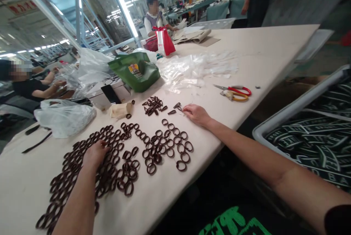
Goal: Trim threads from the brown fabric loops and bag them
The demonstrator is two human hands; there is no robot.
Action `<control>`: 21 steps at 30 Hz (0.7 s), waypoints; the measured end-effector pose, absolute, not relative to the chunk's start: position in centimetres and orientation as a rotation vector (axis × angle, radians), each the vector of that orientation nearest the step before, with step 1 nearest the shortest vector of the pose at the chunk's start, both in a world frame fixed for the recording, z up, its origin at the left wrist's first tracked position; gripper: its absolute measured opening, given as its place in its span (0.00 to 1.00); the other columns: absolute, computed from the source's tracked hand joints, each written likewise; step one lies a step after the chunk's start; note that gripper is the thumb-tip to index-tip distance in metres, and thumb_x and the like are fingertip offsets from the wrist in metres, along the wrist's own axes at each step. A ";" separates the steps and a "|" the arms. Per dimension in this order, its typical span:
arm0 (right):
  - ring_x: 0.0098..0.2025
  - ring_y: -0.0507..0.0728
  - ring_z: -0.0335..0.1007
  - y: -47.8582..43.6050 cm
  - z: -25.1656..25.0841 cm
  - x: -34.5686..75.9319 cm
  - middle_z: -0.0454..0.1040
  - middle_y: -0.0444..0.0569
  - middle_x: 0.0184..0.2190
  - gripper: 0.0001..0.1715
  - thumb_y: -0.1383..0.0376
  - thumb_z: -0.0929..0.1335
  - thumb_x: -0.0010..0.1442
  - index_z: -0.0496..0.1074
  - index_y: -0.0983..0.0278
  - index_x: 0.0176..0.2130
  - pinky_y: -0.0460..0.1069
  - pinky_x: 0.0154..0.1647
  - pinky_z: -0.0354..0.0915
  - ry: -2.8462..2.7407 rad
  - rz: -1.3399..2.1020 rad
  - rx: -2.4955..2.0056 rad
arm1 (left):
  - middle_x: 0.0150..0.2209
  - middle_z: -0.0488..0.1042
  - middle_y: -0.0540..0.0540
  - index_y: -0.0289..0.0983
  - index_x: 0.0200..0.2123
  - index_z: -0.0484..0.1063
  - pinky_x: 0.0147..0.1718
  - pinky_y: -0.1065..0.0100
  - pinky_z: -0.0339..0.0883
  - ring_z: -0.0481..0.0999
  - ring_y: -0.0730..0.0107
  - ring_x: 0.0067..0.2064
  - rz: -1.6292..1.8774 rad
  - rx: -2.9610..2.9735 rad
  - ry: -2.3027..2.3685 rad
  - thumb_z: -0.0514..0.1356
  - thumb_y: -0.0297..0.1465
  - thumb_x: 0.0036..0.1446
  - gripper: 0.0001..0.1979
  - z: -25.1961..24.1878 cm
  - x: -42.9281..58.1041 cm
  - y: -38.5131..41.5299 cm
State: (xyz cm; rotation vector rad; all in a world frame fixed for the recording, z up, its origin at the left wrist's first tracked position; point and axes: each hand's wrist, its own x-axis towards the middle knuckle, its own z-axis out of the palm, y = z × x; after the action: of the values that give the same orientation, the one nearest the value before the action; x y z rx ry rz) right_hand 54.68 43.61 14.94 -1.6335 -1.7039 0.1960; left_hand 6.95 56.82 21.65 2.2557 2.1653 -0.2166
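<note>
Many dark brown rings (167, 142), like small strap loops, lie spread over the cream-covered table. My left hand (95, 154) reaches into the thick of them at the left, its fingers curled down among the rings; what is between the fingertips is hidden. My right hand (197, 115) rests on the table with fingers drawn together. Small dark pieces (177, 105) lie at its fingertips, and I cannot make out whether it grips one. Beyond, to the left of that hand, is a small pile of flattened brown loops (153, 105).
Scissors (235, 92) with red and yellow handles lie right of centre. Behind the rings are a green pouch (135, 71), clear plastic bags (194, 68), a phone (110, 94) and a white bag (64, 118). A bin of printed straps (309, 136) stands at the right. Other people work beyond.
</note>
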 end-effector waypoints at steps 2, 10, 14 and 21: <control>0.46 0.56 0.74 43.6 14.9 54.7 0.79 0.49 0.44 0.10 0.68 0.66 0.63 0.78 0.61 0.41 0.50 0.51 0.66 -1.696 0.199 -1.631 | 0.41 0.82 0.40 0.39 0.42 0.78 0.44 0.60 0.68 0.79 0.50 0.46 -0.223 2.252 2.146 0.56 0.39 0.55 0.17 21.5 6.9 57.1; 0.43 0.55 0.74 43.5 14.9 55.0 0.79 0.50 0.44 0.11 0.68 0.66 0.64 0.78 0.63 0.43 0.48 0.46 0.67 -1.610 0.168 -1.640 | 0.41 0.80 0.31 0.34 0.40 0.78 0.45 0.54 0.70 0.79 0.41 0.47 -0.142 2.147 2.312 0.53 0.40 0.55 0.20 21.8 6.5 56.5; 0.42 0.55 0.75 43.5 14.9 54.8 0.79 0.50 0.43 0.11 0.68 0.66 0.64 0.78 0.62 0.42 0.48 0.46 0.68 -1.597 0.128 -1.639 | 0.35 0.80 0.35 0.34 0.39 0.77 0.40 0.56 0.71 0.80 0.45 0.41 -0.022 2.063 2.390 0.56 0.41 0.52 0.19 22.7 6.1 55.8; 0.52 0.57 0.73 41.4 16.5 57.6 0.77 0.50 0.49 0.13 0.69 0.64 0.64 0.77 0.60 0.43 0.54 0.57 0.66 -1.524 -0.029 -1.687 | 0.26 0.78 0.49 0.42 0.33 0.75 0.34 0.57 0.72 0.79 0.51 0.35 0.279 1.845 2.477 0.58 0.40 0.54 0.10 24.3 3.1 52.3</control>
State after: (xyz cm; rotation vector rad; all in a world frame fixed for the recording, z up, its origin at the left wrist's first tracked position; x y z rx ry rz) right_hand 57.62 41.37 16.46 -1.6871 -1.5245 -0.0295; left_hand 3.14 52.26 24.34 1.8446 2.4770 0.2793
